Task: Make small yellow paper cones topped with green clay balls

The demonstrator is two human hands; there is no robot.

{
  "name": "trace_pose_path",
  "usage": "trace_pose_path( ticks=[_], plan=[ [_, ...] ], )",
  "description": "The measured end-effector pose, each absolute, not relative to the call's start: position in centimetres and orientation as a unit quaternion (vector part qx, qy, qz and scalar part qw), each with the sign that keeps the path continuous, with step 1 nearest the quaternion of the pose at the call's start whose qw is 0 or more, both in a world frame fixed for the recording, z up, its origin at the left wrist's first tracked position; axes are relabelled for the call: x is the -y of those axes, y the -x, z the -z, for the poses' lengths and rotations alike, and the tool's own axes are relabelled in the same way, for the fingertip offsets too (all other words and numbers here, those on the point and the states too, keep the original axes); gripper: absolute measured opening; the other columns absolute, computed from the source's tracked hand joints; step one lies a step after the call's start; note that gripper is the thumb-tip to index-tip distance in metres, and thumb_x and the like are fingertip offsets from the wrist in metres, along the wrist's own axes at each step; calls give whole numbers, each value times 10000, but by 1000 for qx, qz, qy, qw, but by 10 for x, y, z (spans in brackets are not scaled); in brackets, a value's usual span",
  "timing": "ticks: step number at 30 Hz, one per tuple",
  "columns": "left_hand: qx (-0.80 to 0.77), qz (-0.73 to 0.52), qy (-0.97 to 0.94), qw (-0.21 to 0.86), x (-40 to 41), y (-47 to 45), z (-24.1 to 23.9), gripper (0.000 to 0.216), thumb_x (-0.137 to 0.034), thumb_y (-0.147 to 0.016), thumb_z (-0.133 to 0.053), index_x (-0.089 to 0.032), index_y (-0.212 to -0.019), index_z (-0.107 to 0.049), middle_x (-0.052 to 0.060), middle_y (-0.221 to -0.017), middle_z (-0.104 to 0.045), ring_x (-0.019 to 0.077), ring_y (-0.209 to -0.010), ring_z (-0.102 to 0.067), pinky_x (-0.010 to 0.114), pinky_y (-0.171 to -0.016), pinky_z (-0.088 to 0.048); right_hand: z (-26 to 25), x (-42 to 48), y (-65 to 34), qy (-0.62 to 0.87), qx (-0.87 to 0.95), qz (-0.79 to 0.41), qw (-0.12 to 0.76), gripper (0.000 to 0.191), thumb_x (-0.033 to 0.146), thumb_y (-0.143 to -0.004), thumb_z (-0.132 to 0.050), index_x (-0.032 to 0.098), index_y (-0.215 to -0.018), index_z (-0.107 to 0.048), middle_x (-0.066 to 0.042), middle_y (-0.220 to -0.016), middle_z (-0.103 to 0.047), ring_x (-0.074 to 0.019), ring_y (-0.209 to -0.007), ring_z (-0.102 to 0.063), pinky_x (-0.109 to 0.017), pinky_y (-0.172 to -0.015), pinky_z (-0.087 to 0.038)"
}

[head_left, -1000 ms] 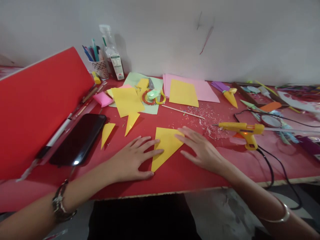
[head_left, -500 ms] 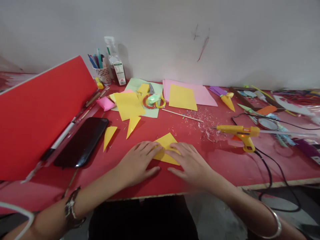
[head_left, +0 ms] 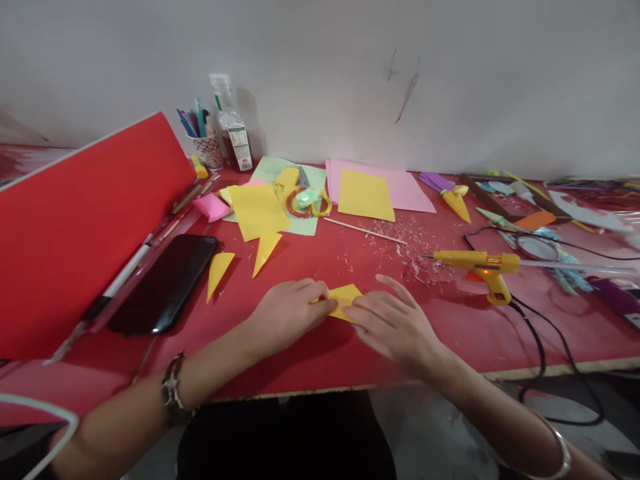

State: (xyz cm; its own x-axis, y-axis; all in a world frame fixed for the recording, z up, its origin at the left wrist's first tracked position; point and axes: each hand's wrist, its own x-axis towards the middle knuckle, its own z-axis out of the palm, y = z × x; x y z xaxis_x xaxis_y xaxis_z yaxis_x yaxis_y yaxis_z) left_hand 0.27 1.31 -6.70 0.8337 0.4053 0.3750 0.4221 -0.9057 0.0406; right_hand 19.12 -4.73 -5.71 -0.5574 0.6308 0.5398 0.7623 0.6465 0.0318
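Note:
A small yellow paper point(head_left: 344, 297) is between my two hands, just above or on the red table near its front edge. My left hand point(head_left: 295, 308) pinches its left end between thumb and fingers. At the other end, my right hand point(head_left: 395, 323) has its fingers closed on the paper, with one finger raised away from it. My hands cover both ends of the sheet. Folded yellow paper pieces, a cone-like one point(head_left: 219, 275) and a pointed one point(head_left: 267, 253), lie to the left beyond my left hand.
A yellow glue gun point(head_left: 477, 261) with a lit orange light and black cable lies right. A black phone point(head_left: 165, 283) and leaning red board point(head_left: 95, 227) are left. Behind are scissors point(head_left: 323, 205), yellow paper point(head_left: 366, 195), a thin stick point(head_left: 365, 231), a bottle point(head_left: 233, 130) and a pen cup point(head_left: 207, 150).
Both hands lay flat over the yellow paper before. Now my fingers grip its ends, the sheet looks narrower, and my right hand has shifted slightly right.

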Motion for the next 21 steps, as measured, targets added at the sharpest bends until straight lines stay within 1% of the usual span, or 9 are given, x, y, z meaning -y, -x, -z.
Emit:
trace_pose_path(
  ticks=[3,5,9,11,13,15,17,18,21],
  plan=[
    [157,263,949,-69,-20,1,67,235,-159,-853,-394,-208,-877,-623,19,-799,-604,111,-704,-533,206,-579,-409,53,44,-201,458,849,9,263,187,222,-802,-473,205,-959,-572,-28,-927,-653,-144,-871,-587,-390,-969,-289],
    [131,290,938,-136,-25,4,67,237,-146,-850,-408,-221,-880,-631,21,-852,-602,100,-759,-529,208,-649,-424,53,43,-207,461,851,-26,252,215,222,-808,-469,219,-1001,-563,-36,-1026,-627,-150,-971,-556,-396,-970,-293],
    [137,286,926,-205,-32,7,68,244,-147,-845,-425,-261,-843,-640,14,-982,-586,109,-897,-521,262,-775,-412,54,43,-209,383,896,46,220,243,177,-864,-388,249,-993,-581,2,-1048,-632,-135,-1011,-537,-383,-981,-282],
    [156,261,934,-185,-32,9,68,233,-159,-838,-430,-269,-864,-633,19,-1069,-561,134,-993,-494,306,-830,-384,55,45,-204,356,907,122,192,273,129,-877,-349,208,-956,-598,-6,-994,-657,-143,-963,-559,-389,-981,-275],
    [177,229,946,-146,-29,10,68,189,-210,-812,-472,-253,-933,-610,44,-1143,-524,169,-1048,-468,341,-859,-362,55,48,-198,354,901,201,149,294,76,-865,-336,164,-901,-614,-25,-893,-678,-149,-841,-588,-397,-969,-282],
    [184,189,958,-109,-24,11,69,269,-285,-763,-535,-223,-1022,-567,72,-1178,-504,205,-1064,-458,362,-866,-353,56,51,-191,351,894,256,111,295,44,-844,-348,144,-857,-625,-23,-769,-674,-136,-696,-579,-380,-940,-313],
    [184,159,967,-72,-18,12,71,346,-289,-748,-546,-202,-1082,-527,78,-1156,-528,216,-1033,-482,358,-840,-365,58,52,-187,336,897,270,102,292,38,-834,-356,142,-828,-629,-5,-673,-645,-120,-608,-545,-338,-887,-359],
    [181,145,971,-53,-15,12,73,329,-260,-765,-527,-199,-1088,-521,70,-1124,-554,208,-997,-506,343,-809,-378,59,52,-186,327,902,262,105,292,43,-834,-354,145,-820,-628,-2,-658,-635,-117,-596,-535,-319,-853,-382],
    [145,126,981,-7,-13,13,77,234,-152,-843,-413,-189,-1029,-550,31,-1019,-623,165,-876,-562,293,-715,-398,63,49,-188,332,915,193,123,279,91,-842,-350,165,-852,-619,-20,-723,-638,-128,-647,-547,-289,-740,-437]
  ],
)
